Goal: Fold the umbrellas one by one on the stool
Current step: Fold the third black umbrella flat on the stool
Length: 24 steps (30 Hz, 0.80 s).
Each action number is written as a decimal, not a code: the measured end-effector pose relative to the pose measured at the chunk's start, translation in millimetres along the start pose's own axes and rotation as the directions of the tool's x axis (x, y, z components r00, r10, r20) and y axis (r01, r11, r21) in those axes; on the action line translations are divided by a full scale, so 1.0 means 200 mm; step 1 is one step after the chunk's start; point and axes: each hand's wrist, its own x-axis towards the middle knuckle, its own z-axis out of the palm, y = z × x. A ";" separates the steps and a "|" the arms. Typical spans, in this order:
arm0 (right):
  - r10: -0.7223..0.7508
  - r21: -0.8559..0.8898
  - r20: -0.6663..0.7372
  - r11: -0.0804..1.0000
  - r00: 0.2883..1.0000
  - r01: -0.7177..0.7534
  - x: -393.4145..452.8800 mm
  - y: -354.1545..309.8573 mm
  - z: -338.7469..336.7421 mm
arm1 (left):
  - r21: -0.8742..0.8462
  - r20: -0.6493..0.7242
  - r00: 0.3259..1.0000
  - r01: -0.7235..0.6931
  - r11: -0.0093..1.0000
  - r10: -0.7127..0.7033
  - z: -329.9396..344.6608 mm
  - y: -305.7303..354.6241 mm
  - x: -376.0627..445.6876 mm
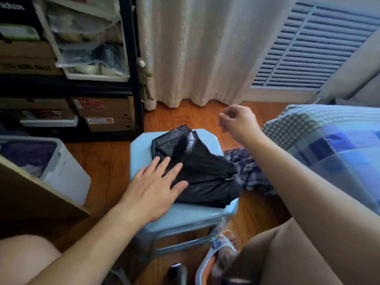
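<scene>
A person's left hand (153,188), fingers straight and spread, presses flat on 1 black umbrella (202,173) lying collapsed on 1 pale blue stool (185,217); fingertips rest on the fabric's near-left edge, palm over the stool top. The right hand (239,122) hangs in the air above & beyond the stool's far-right corner, fingers loosely curled, gripping nothing, well apart from the umbrella. The black canopy is bunched in rough folds, its metal tip pointing right, near the stool's right edge. A 2nd umbrella (248,171), blue-white plaid, lies on the wood floor (107,171) just right of the stool, partly hidden behind the black one & the right forearm. 2 bare arms reach in from the bottom; 1 slippered foot (218,251) sits below the stool. Left: 1 white bin (67,177) w/ purple cloth inside, and 1 black shelf unit (131,79) stacked w/ shoe boxes & clear cases. Behind: cream curtain (205,48), a louvred panel (312,44). Right: a bed w/ checked bedding (329,140)
</scene>
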 end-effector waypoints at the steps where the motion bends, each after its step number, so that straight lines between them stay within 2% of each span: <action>1: 0.029 0.062 -0.046 0.998 0.999 -0.026 -0.06 0.03 -0.08 | 0.004 -0.009 1.000 0.009 1.000 -0.009 0.00 0.00 0.00; 2: 0.059 0.121 -0.040 0.991 0.997 -0.053 -0.15 0.07 -0.15 | 0.008 -0.013 1.000 0.021 1.000 -0.021 0.00 0.01 -0.01; 4: 0.150 0.229 0.056 0.960 0.987 -0.159 -0.37 0.16 -0.21 | 0.007 -0.019 0.999 0.049 0.999 -0.049 -0.01 0.02 -0.05; 7: 0.238 0.213 0.148 0.940 0.960 -0.266 -0.65 0.29 -0.16 | -0.059 -0.027 0.991 0.129 0.990 -0.131 -0.02 0.02 -0.09; 10: 0.224 0.177 0.141 0.953 0.964 -0.247 -0.74 0.34 -0.10 | -0.210 -0.003 0.973 0.224 0.952 -0.230 -0.04 -0.06 -0.12; 12: 0.186 0.175 0.094 0.964 0.978 -0.200 -0.75 0.35 -0.09 | -0.206 0.034 0.966 0.258 0.944 -0.257 -0.04 -0.11 -0.14; 15: 0.197 0.304 0.130 0.925 0.972 -0.228 -0.76 0.35 -0.10 | -0.143 0.046 0.970 0.242 0.960 -0.238 -0.03 -0.16 -0.15; 19: 0.206 0.413 0.187 0.870 0.961 -0.267 -0.75 0.34 -0.10 | -0.094 -0.029 0.980 0.192 0.977 -0.196 -0.05 -0.16 -0.15; 24: 0.160 0.332 0.215 0.916 0.964 -0.226 -0.78 0.32 -0.10 | -0.156 -0.145 0.974 0.151 0.976 -0.174 -0.06 -0.13 -0.18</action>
